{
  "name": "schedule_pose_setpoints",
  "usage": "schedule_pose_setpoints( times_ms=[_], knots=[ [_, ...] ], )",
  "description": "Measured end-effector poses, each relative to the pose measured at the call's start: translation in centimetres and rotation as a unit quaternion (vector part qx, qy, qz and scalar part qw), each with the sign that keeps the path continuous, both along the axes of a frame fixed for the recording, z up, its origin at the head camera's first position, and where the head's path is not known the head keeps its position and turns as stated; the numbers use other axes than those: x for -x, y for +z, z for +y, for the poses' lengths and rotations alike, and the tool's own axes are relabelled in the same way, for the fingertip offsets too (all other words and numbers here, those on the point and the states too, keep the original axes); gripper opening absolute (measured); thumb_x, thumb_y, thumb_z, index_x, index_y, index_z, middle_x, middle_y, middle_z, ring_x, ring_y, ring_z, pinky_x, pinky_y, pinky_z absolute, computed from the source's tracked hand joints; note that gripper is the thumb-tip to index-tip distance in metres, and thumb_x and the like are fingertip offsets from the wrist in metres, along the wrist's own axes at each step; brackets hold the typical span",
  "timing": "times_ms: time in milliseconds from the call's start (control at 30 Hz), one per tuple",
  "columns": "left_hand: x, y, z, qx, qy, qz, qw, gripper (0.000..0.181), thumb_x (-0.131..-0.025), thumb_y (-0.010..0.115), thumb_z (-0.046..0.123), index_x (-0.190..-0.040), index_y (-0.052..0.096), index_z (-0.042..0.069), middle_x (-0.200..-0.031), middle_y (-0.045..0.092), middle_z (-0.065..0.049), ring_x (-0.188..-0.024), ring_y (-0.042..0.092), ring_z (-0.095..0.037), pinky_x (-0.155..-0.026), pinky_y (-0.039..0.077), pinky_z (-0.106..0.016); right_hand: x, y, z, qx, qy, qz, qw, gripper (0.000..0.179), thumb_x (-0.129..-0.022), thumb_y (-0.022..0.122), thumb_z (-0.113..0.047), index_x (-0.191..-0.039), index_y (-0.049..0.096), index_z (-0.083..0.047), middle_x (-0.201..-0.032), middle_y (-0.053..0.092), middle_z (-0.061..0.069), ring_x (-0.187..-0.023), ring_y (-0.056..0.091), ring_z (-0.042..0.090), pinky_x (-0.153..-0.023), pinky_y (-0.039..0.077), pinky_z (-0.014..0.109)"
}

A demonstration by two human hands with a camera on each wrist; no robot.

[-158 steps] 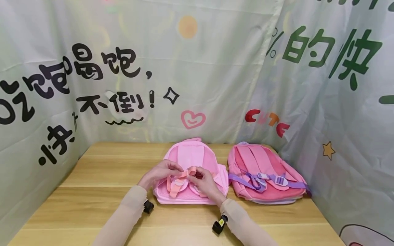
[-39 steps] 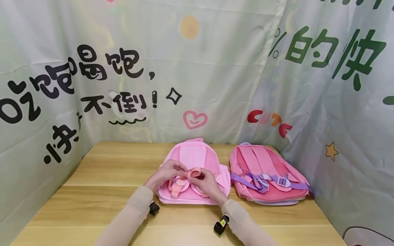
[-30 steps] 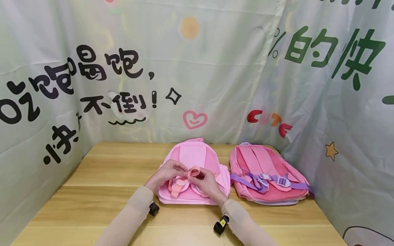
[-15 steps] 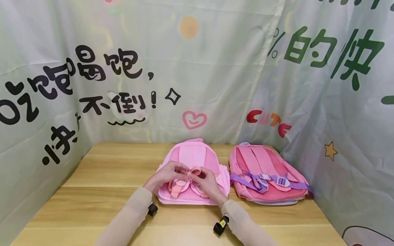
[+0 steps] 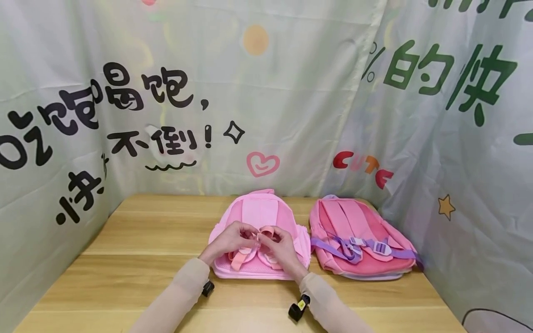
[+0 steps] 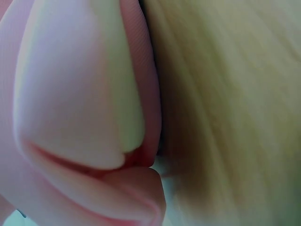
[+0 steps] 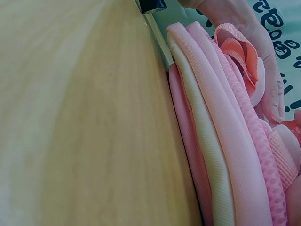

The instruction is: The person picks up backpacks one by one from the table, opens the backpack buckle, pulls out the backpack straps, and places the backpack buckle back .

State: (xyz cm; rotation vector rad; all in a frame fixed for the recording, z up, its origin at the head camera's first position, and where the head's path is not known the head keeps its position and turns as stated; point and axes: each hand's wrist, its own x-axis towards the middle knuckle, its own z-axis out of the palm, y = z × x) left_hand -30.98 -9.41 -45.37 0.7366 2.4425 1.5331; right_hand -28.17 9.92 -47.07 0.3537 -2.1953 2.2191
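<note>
A light pink backpack (image 5: 260,210) lies with its shoulder-strap side up at the middle of the table. Over its lower part, my left hand (image 5: 233,238) and right hand (image 5: 283,249) meet, fingertips nearly together. Both pinch a coral webbing strap (image 5: 267,230), which bends into a small loop above the right fingers. Another strap end (image 5: 239,261) hangs down below the left hand. The right wrist view shows the bag's layered edge (image 7: 221,122), with the left hand (image 7: 263,47) beyond it. Close up in the left wrist view is the bag's padded side (image 6: 66,94).
A second, darker pink backpack (image 5: 362,236) with purple straps (image 5: 401,254) lies just right of the first. The wooden table (image 5: 137,259) ends at printed cloth walls (image 5: 291,115) behind and on both sides.
Since about five seconds ago the coral loop has been reshaped between the fingers. In the last second the left hand has shifted slightly right, closer to the right fingertips. Both backpacks stay put.
</note>
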Motion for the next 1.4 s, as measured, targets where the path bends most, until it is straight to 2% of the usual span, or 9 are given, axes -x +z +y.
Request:
schedule_pose_setpoints(
  times_ms=[233,367,567,700,933,1167,1300,1400],
  knots=[
    [-0.03,-0.09,0.09,0.006,0.015,-0.004,0.9999,0.021,-0.080,0.080,0.021,-0.099,0.076,0.014,-0.076,0.064,0.001,-0.069,0.054,-0.010,-0.060,0.045,-0.024,0.20,-0.62,0.04,0.021,-0.039,0.049,0.9978,0.028,-0.089,0.071,-0.013,-0.110,0.066,0.005,-0.090,0.066,-0.002,-0.082,0.062,0.007,-0.070,0.051,0.021],
    [0.03,-0.24,0.04,-0.006,0.019,-0.018,0.9997,0.022,-0.079,0.081,0.020,-0.099,0.076,0.013,-0.076,0.063,0.001,-0.067,0.053,-0.010,-0.057,0.044,-0.023,0.30,-0.66,0.17,0.030,-0.053,0.057,0.9965,0.028,-0.090,0.070,-0.014,-0.111,0.065,0.005,-0.089,0.066,-0.003,-0.083,0.060,0.005,-0.072,0.050,0.020],
    [0.04,-0.30,-0.02,-0.011,0.022,-0.024,0.9994,0.021,-0.079,0.080,0.019,-0.099,0.076,0.013,-0.076,0.062,-0.001,-0.065,0.052,-0.009,-0.052,0.042,-0.023,0.17,-0.48,0.20,0.063,-0.054,0.049,0.9954,0.027,-0.093,0.065,-0.014,-0.110,0.061,0.007,-0.090,0.065,0.002,-0.083,0.062,0.008,-0.073,0.049,0.023],
    [0.09,-0.33,-0.06,-0.006,0.022,-0.018,0.9996,0.021,-0.080,0.080,0.021,-0.099,0.076,0.013,-0.076,0.062,0.000,-0.067,0.053,-0.010,-0.056,0.044,-0.023,0.08,-0.50,0.27,0.085,-0.049,0.043,0.9942,0.028,-0.097,0.060,-0.014,-0.112,0.056,0.009,-0.092,0.067,0.005,-0.083,0.065,0.009,-0.074,0.050,0.026],
    [0.11,-0.28,-0.29,-0.003,0.026,-0.012,0.9996,0.019,-0.082,0.079,0.022,-0.098,0.075,0.013,-0.080,0.067,0.000,-0.073,0.057,-0.010,-0.066,0.048,-0.024,0.14,-0.58,0.33,0.101,-0.041,0.042,0.9931,0.028,-0.098,0.056,-0.011,-0.115,0.052,0.010,-0.086,0.068,-0.001,-0.082,0.065,0.010,-0.074,0.052,0.026],
    [-0.08,-0.18,-0.56,-0.012,0.032,-0.013,0.9993,0.021,-0.082,0.078,0.019,-0.100,0.075,0.009,-0.087,0.070,-0.003,-0.078,0.060,-0.013,-0.072,0.050,-0.027,0.26,-0.47,0.26,0.094,-0.068,0.011,0.9932,0.027,-0.099,0.051,-0.009,-0.123,0.050,0.003,-0.087,0.065,0.003,-0.071,0.059,0.013,-0.059,0.046,0.021],
    [-0.17,-0.05,-0.65,-0.017,0.032,-0.013,0.9992,0.022,-0.082,0.078,0.019,-0.100,0.075,0.008,-0.089,0.071,-0.004,-0.079,0.061,-0.013,-0.073,0.051,-0.027,0.16,-0.15,0.27,0.098,-0.077,-0.005,0.9921,0.029,-0.100,0.051,-0.011,-0.127,0.049,-0.003,-0.090,0.063,0.002,-0.073,0.060,0.013,-0.058,0.045,0.021],
    [-0.18,-0.03,-0.80,-0.018,0.036,-0.011,0.9991,0.020,-0.082,0.078,0.019,-0.099,0.075,0.009,-0.088,0.071,-0.003,-0.079,0.061,-0.013,-0.072,0.051,-0.027,-0.02,0.04,0.28,0.101,-0.069,-0.011,0.9925,0.034,-0.100,0.050,-0.011,-0.132,0.044,-0.004,-0.090,0.064,0.002,-0.076,0.063,0.014,-0.060,0.047,0.021]
  ],
)
